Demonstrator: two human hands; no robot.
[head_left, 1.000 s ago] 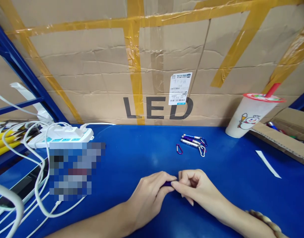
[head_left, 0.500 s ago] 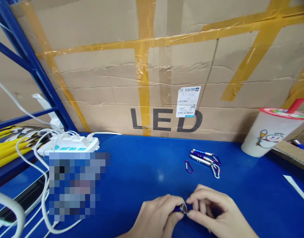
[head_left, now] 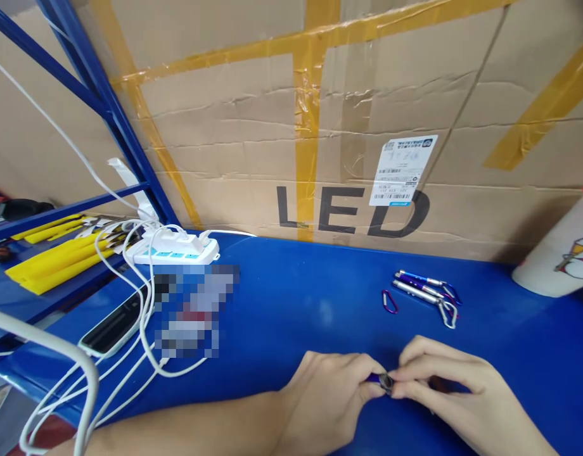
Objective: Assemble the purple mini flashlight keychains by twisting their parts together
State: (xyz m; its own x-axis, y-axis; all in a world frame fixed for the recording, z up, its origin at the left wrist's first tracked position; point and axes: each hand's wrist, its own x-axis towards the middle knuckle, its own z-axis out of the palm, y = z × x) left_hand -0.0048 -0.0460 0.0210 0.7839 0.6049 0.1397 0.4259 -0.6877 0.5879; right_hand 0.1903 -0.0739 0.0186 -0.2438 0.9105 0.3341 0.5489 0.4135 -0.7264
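Mount: the single camera is sitting on the person's head, looking forward and down.
Facing: it is pointing at the cardboard box (head_left: pixel 348 126), which is filling the upper half.
Tilt: it is leaning, so the table (head_left: pixel 291 304) edge under the box is running downhill to the right.
Nearness: it is hovering close; the hands are sitting at the bottom edge, well in front of the box.
Overlap: only one view is showing.

My left hand (head_left: pixel 332 399) rests low in front of me, forearm stretched in from the lower left, fingers curled and thumb pinched forward. My right hand (head_left: pixel 455 389) comes in from the lower right, knuckles up, fingertips (head_left: pixel 400 387) pressed together and meeting the left thumb at the middle.
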